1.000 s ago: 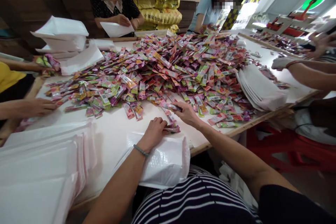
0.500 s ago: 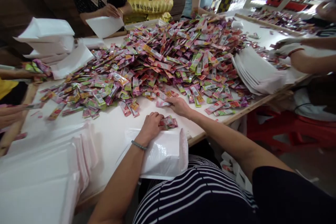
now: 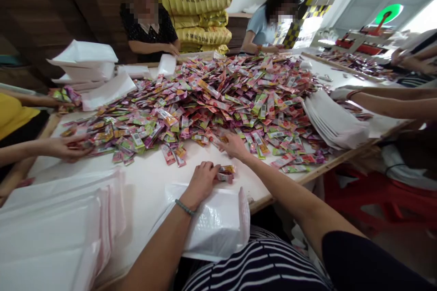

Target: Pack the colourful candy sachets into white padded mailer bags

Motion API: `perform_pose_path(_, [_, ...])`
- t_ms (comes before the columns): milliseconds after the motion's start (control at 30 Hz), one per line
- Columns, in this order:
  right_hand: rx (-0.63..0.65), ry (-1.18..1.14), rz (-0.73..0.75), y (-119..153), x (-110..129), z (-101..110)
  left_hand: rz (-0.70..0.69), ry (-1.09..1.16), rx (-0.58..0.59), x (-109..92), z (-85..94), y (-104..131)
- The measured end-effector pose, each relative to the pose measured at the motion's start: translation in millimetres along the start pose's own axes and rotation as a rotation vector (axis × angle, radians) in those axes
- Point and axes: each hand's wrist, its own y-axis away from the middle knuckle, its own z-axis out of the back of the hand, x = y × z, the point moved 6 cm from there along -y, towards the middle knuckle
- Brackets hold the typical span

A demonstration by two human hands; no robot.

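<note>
Several slim, glossy plastic sachets (image 3: 227, 171) lie on the white desk (image 3: 143, 170), their ends in the closed grip of the left hand (image 3: 202, 179), likely against scattering; the right hand (image 3: 235, 145) touches the multicoloured heap (image 3: 246, 93), grip unclear; the bunched sachets show orange and pink.

packet heap (image 3: 218, 100): pink, green, orange, purple | mailers (image 3: 51, 218): white, pinkish edges | tabletop (image 3: 143, 186): white | shirt (image 3: 266, 261): navy, white stripes | sacks (image 3: 198, 2): yellow, dark lettering | stool (image 3: 378, 204): red
</note>
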Motion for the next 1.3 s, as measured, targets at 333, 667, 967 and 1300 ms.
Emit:
perform_pose_path(333, [-0.011,-0.066,0.078,43,-31,-1,-0.017,0.034,-0.034,0,-1.2,1])
perform_pose_path(667, [0.277,-0.548,0.074,39,24,-16,0.073,0.106,-0.014,9,-7.4,0])
perform_pose_path(967, [-0.025,-0.304,-0.126,-43,22,-29,0.074,0.032,0.036,5,-0.1,1])
perform_pose_path(1300, [-0.037,-0.476,-0.247,-22,-31,2,0.039,0.058,0.002,2,2.1,2])
